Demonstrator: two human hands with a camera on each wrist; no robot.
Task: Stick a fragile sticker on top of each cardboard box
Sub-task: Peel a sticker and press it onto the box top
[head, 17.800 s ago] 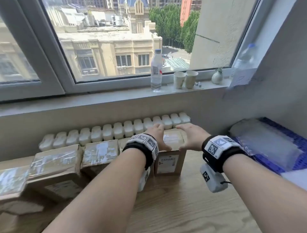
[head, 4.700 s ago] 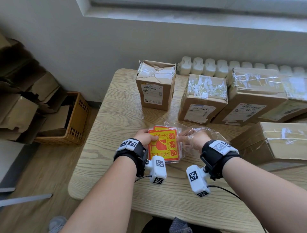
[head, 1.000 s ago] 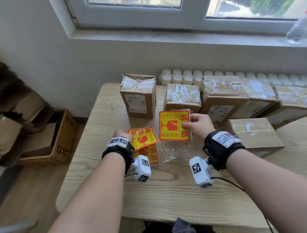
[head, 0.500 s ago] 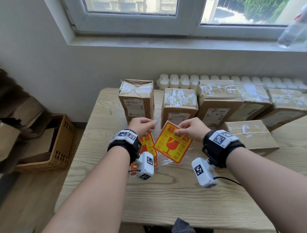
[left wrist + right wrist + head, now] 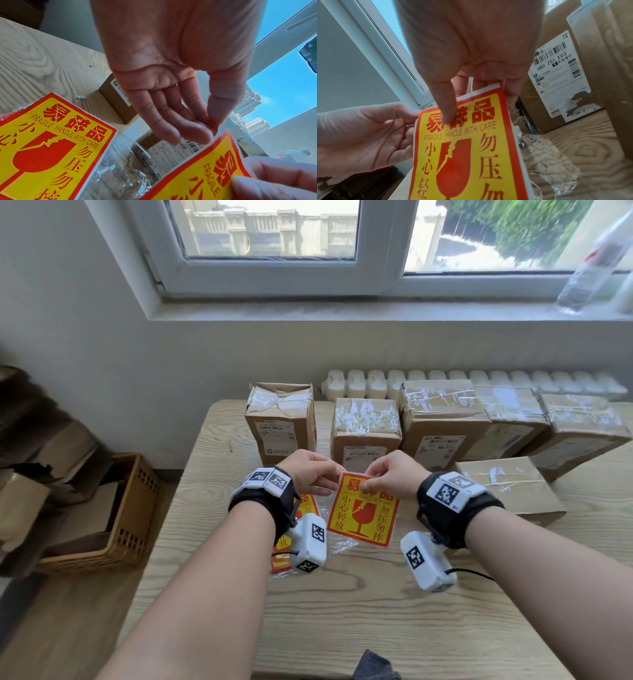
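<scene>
A red-and-yellow fragile sticker (image 5: 363, 510) (image 5: 465, 148) hangs a little above the wooden table (image 5: 342, 628). My right hand (image 5: 368, 479) (image 5: 471, 88) pinches its top edge, thumb on the printed face. My left hand (image 5: 334, 482) (image 5: 207, 127) has thumb and fingertips pinched at the sticker's top-left corner (image 5: 223, 136). More stickers (image 5: 303, 506) (image 5: 51, 142) lie in clear plastic wrap (image 5: 342, 544) under my left wrist, partly hidden. Several taped cardboard boxes stand in a row behind, among them one at the left (image 5: 281, 412) and one just past my hands (image 5: 366, 419). A flat box (image 5: 507, 484) lies to the right.
A white radiator (image 5: 376, 380) runs behind the boxes under the window sill (image 5: 342, 309). A plastic bottle (image 5: 589, 265) stands on the sill at the right. Left of the table, on the floor, sit a wicker basket (image 5: 113, 508) and loose cardboard (image 5: 34, 457).
The sticker has swung from tilted to nearly upright and risen slightly. My left hand has left the stack and come to the sticker's top-left corner; my right hand keeps its hold.
</scene>
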